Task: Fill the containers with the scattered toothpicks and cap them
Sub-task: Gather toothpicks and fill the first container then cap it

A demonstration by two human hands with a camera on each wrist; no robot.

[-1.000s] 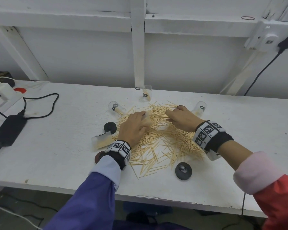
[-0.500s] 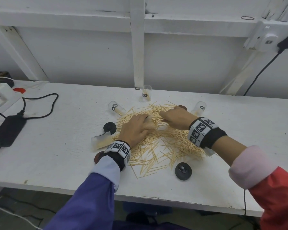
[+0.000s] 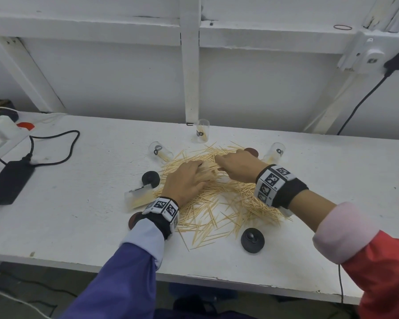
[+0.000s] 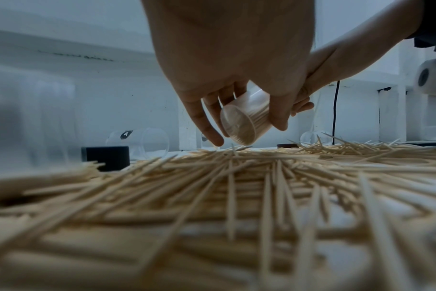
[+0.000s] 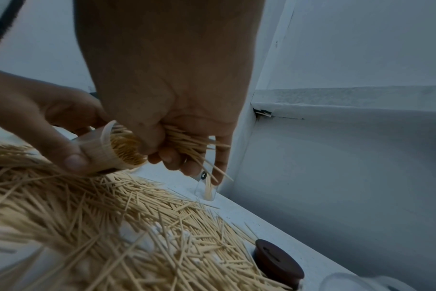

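- Left hand [image 3: 186, 180] fingers curl around tilted container [image 5: 107, 149].
- Right hand [image 3: 238, 165] fingers pinch toothpick bundle [image 5: 186, 141]; align tips with the mouth before pushing in.

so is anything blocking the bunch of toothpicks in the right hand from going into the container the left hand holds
Nothing visible does. The right hand grips a bunch of thin wooden toothpicks right at the open mouth of the clear plastic cylindrical container, which the left hand holds tilted and already nearly full.
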